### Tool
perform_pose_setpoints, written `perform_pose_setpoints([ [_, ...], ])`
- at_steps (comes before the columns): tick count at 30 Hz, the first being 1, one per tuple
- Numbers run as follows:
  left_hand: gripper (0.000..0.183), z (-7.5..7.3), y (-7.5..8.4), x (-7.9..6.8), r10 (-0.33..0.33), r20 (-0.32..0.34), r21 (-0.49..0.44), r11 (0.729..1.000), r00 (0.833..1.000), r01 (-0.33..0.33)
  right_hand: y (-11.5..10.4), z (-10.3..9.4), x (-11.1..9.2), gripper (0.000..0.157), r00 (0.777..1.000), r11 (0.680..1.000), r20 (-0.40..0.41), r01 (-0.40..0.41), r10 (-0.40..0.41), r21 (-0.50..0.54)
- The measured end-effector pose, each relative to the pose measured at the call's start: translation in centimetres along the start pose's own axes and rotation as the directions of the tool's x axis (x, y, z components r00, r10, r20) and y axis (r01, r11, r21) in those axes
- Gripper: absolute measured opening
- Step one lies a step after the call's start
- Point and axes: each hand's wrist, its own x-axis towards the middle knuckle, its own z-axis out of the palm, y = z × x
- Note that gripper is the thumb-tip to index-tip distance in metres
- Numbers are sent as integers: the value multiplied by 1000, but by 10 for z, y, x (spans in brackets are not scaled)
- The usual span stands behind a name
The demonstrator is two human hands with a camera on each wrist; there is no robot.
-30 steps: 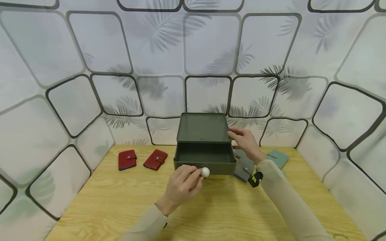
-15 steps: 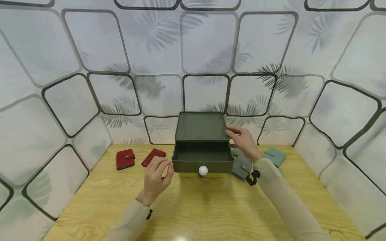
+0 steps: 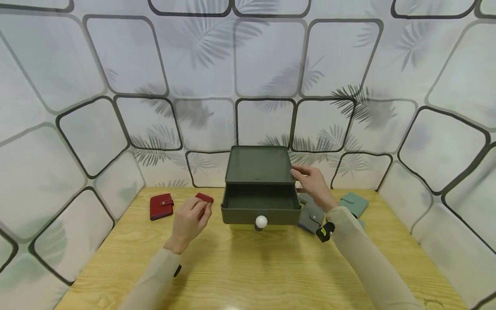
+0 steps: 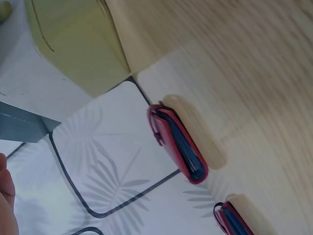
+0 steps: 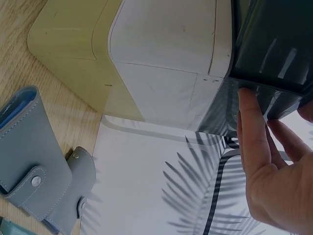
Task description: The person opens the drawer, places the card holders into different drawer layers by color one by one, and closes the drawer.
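A small drawer box (image 3: 258, 163) with a dark green top stands at the table's middle, its top drawer (image 3: 242, 216) pulled out by a white round knob (image 3: 261, 221). My left hand (image 3: 188, 223) hovers left of it, in front of a red snap wallet (image 3: 204, 197) that it partly covers in the head view. In the left wrist view this red wallet (image 4: 178, 144) lies apart from the fingertips (image 4: 6, 183). My right hand (image 3: 315, 184) rests on the box's right side; straight fingers (image 5: 254, 132) touch the dark green wall in the right wrist view.
Another red wallet (image 3: 161, 206) lies farther left. Grey wallets (image 3: 311, 216) lie under my right forearm, and a teal wallet (image 3: 354, 203) beyond it. White and yellow tiers (image 5: 73, 44) sit below the dark green one. A patterned backdrop (image 3: 265, 120) encloses the table's back and sides.
My left hand has let go of the knob and moved left, past the drawer's corner, toward the nearer red wallet. The right hand stays on the box; the drawer remains pulled out.
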Motion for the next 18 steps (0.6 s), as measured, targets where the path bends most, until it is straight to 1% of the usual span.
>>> perform_pose_setpoints([
  [3, 10, -2, -6, -3, -30, 83, 20, 999, 996, 28, -1, 1, 0, 54, 1000, 1000, 2, -3, 3, 4],
  [5, 9, -3, -12, -5, -64, 146, 36, 998, 987, 60, -1, 1, 0, 54, 1000, 1000, 2, -5, 5, 6],
  [8, 5, -3, -19, -8, -119, 241, 59, 992, 963, 108, -2, 1, 0, 54, 1000, 1000, -5, -7, 7, 5],
  [10, 4, -2, -23, -10, -158, 299, 81, 987, 941, 140, -4, 1, -1, 54, 1000, 1000, -7, -9, 9, 4],
  [11, 6, -2, -25, -11, -180, 332, 91, 983, 926, 159, -4, 0, -1, 54, 1000, 1000, -7, -9, 9, 2],
  [12, 8, -2, -27, -12, -207, 370, 105, 978, 906, 181, -4, 0, -1, 53, 1000, 1000, -8, -10, 10, 1],
  [13, 9, -1, -28, -13, -240, 409, 121, 971, 880, 208, -5, 0, -2, 53, 1000, 1000, -7, -11, 11, 1],
  [14, 11, -1, -31, -14, -273, 453, 140, 962, 849, 234, -4, 1, -2, 53, 1000, 1000, -6, -11, 11, -1],
  [15, 12, -1, -33, -15, -306, 496, 160, 952, 813, 261, -4, 1, -2, 53, 1000, 1000, -5, -11, 11, -1],
  [18, 16, -1, -40, -19, -390, 608, 225, 920, 692, 321, -3, 2, -2, 53, 1000, 1000, -1, -15, 15, 1],
])
